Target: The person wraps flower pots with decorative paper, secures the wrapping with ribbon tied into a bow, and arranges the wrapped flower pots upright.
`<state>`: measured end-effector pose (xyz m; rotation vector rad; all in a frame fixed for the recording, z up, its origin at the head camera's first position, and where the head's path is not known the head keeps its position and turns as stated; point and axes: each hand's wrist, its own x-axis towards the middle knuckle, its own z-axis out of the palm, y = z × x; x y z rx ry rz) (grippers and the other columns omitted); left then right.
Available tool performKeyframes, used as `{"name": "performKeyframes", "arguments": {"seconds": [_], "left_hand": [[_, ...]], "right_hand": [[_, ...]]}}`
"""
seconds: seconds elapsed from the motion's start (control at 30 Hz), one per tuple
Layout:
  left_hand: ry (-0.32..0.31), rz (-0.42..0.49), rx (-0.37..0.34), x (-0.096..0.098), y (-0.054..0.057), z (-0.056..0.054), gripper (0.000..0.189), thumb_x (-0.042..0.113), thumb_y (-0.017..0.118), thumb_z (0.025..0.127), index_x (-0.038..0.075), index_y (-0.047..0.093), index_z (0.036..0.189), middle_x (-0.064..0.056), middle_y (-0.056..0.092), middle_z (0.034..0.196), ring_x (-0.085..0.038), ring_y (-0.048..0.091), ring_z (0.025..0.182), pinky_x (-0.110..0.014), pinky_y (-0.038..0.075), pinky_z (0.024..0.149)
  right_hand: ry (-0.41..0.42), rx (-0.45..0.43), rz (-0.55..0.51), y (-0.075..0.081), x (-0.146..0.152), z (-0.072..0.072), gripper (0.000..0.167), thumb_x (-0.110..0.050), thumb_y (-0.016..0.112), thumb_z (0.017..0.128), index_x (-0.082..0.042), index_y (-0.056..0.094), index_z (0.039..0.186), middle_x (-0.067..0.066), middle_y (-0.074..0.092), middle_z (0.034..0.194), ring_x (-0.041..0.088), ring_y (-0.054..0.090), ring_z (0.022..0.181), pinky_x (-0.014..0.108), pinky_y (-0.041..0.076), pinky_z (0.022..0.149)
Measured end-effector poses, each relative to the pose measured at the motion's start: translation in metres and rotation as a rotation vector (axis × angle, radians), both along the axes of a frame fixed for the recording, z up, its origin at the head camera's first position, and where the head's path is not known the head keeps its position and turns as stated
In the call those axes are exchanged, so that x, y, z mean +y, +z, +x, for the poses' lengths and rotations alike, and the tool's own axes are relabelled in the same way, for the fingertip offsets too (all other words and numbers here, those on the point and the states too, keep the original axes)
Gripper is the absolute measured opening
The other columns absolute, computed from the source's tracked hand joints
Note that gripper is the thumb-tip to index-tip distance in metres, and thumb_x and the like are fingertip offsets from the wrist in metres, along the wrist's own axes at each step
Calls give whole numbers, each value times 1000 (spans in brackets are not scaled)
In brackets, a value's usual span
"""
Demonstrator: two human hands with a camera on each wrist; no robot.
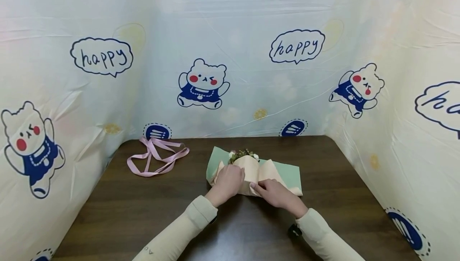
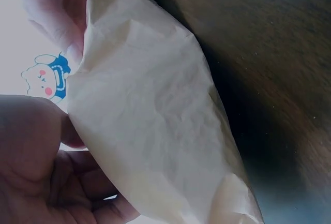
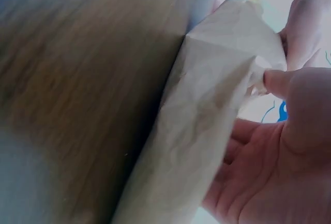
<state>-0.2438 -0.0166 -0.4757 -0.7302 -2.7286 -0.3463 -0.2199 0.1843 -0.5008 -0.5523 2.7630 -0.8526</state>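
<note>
A bouquet in cream wrapping paper [image 1: 250,169] lies at the table's middle, with a green outer sheet [image 1: 292,173] fanned out behind and to the right. Small white blossoms and greenery [image 1: 241,155] peek over the paper's top. On the left side of the bundle, my left hand [image 1: 227,182] grips the cream paper. My right hand [image 1: 276,193] pinches the paper's near edge between thumb and fingers. Seen in the right wrist view, the right thumb [image 3: 279,83] presses on a folded edge of the paper. The flower stems are hidden inside the wrap.
A loosely looped pink ribbon [image 1: 149,156] lies at the back left of the dark wooden table [image 1: 151,205]. Pale curtains printed with bears [image 1: 203,85] hang around the back and sides. A small black object [image 1: 294,231] sits at the right wrist.
</note>
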Motion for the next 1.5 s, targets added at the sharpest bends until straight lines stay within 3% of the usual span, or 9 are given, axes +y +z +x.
{"name": "performKeyframes", "arguments": {"seconds": [0.2,0.47,0.73,0.87,1.13,1.3,1.33,1.4,1.5], "left_hand": [[55,1,7,0,-2,6,55,18,52,105,15,46,50,-2,44,45,-18,49,40,-30,39,37],[81,-21,60,2,0,12,57,19,54,104,17,42,49,0,41,44,-15,43,37,-24,33,33],[59,21,7,1,-3,13,57,19,52,106,16,42,50,0,40,45,-15,40,38,-24,31,33],[53,11,48,1,-5,13,56,20,53,105,16,44,51,-2,44,48,-17,45,39,-27,36,35],[66,41,57,1,-12,10,47,22,54,105,10,53,59,-6,49,52,-20,53,43,-30,44,39],[74,54,54,2,-13,10,45,23,54,105,7,55,63,-7,51,53,-23,55,44,-32,45,40],[76,53,60,2,-13,10,45,23,54,105,6,56,63,-8,52,53,-23,57,45,-33,46,40],[76,52,71,3,-12,10,44,22,54,104,5,57,64,-9,54,54,-24,58,45,-33,47,41],[73,52,68,3,-12,10,45,23,54,105,7,56,63,-8,52,52,-23,56,44,-33,46,40]], "right_hand": [[78,26,-28,0,4,-7,46,-51,39,108,-19,61,84,-8,43,63,8,44,57,29,42,61],[83,61,-56,2,6,-9,38,-47,45,108,-19,63,88,-9,43,65,6,46,61,27,42,62],[24,67,-81,8,3,-1,38,-47,49,106,-19,60,83,-8,45,62,7,43,56,25,40,56],[1,72,-81,10,0,3,35,-46,51,106,-18,60,86,-7,47,63,7,44,55,26,41,56],[-24,121,-77,11,-3,5,43,-49,51,105,-10,61,119,-2,55,73,9,52,68,29,45,65],[-102,110,-70,13,-7,6,50,-57,46,104,-9,61,101,2,53,67,14,51,59,31,44,56],[-125,121,-60,14,-7,7,55,-58,46,104,-6,63,103,3,54,66,16,52,58,33,46,56],[-173,161,-41,16,-10,9,65,-58,46,104,3,64,116,10,62,72,24,64,68,39,54,64],[-194,251,-33,18,-13,11,73,-49,50,105,12,46,144,27,68,118,36,66,113,49,53,95]]}}
